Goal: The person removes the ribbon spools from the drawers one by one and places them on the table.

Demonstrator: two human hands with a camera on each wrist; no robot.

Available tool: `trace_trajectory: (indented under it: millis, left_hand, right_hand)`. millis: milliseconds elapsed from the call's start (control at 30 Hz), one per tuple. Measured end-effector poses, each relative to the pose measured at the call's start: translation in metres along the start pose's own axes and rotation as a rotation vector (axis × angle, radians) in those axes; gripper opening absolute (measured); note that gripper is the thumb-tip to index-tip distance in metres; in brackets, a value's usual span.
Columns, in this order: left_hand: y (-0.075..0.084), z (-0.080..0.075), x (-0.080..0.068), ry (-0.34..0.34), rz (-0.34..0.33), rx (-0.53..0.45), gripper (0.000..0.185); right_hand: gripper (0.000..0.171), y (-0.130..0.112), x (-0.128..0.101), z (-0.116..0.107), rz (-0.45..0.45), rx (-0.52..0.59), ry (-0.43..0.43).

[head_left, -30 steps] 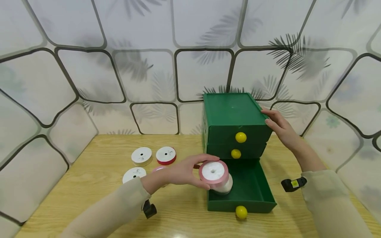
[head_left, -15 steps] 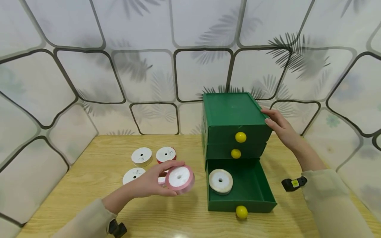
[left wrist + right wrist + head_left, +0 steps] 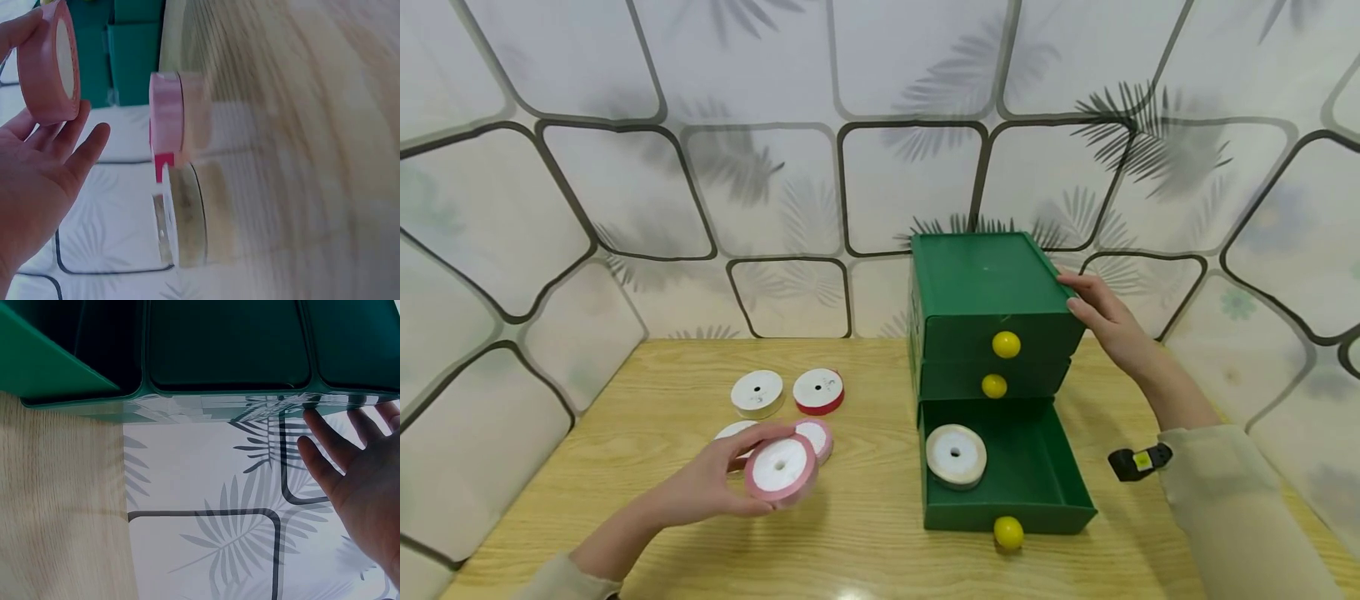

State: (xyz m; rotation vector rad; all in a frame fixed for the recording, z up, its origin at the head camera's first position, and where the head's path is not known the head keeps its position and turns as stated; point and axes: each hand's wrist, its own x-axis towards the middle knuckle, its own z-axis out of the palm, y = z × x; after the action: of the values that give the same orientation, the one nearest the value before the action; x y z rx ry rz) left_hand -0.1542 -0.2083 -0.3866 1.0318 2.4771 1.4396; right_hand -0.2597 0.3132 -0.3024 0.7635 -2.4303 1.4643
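- The fingers (image 3: 752,437) of my left hand (image 3: 711,483) curl round a pink ribbon spool (image 3: 780,468), gripping it by the rim just above the wooden table (image 3: 865,542).
- From the left wrist view I see that spool (image 3: 50,65) pinched between thumb and fingertips, its white face turned sideways.
- My right hand (image 3: 1105,325) rests with straight fingers against the right side of the green drawer cabinet (image 3: 985,292), holding nothing.
- The bottom drawer (image 3: 1037,492) stands pulled out, with a cream spool (image 3: 956,455) lying flat inside at its left.
- Beside my left hand lie another pink spool (image 3: 816,435), a red spool (image 3: 818,390) and a white spool (image 3: 757,392).
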Motion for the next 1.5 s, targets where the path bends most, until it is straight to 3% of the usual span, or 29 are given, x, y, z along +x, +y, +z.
trace_trajectory:
  millis: [367,667,933,1500]
  left_hand:
    - [-0.015,-0.021,-0.035,-0.057,-0.083,0.055,0.073]
    - [-0.019,-0.034,-0.053,-0.106,-0.132,0.081,0.071]
    - [-0.023,-0.039,-0.063,-0.153,-0.201,0.094,0.07]
    - [-0.037,-0.037,-0.065,-0.188,-0.203,0.039,0.075]
  right_hand:
    - [0.041,-0.001,0.0,0.001,0.027,0.0,0.011]
    - [0.04,-0.002,0.001,0.001,0.026,0.0,0.01]
    - [0.04,-0.001,0.0,0.001,0.022,0.007,0.006]
    - [0.039,-0.001,0.0,0.002,0.01,0.02,0.006]
